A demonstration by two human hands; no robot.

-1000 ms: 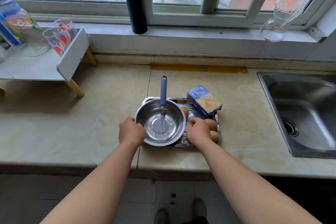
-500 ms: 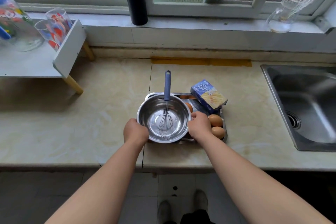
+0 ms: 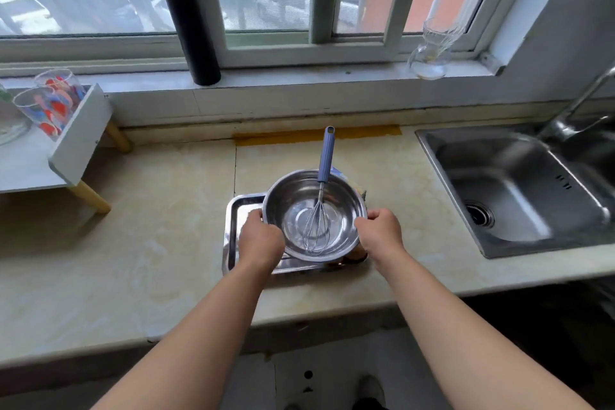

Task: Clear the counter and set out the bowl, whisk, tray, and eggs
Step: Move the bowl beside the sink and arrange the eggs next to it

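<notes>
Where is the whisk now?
Head view, centre: the whisk leans inside the steel bowl, blue handle over the far rim. The left hand and right hand hold the bowl over the tray, left of the sink.

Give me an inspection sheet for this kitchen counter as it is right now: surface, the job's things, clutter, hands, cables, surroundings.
Surface: beige stone counter, with a yellow tape strip along its back edge.
Job's things: steel bowl over the right part of the tray; whisk in the bowl, handle pointing over the far rim; eggs not clearly seen.
Clutter: white rack with patterned glasses at the left.
Hands: left hand and right hand each grip the bowl's rim.
Cables: nothing seen.
Surroundings: sink and faucet at the right; black cylinder and glass jug on the windowsill.
</notes>
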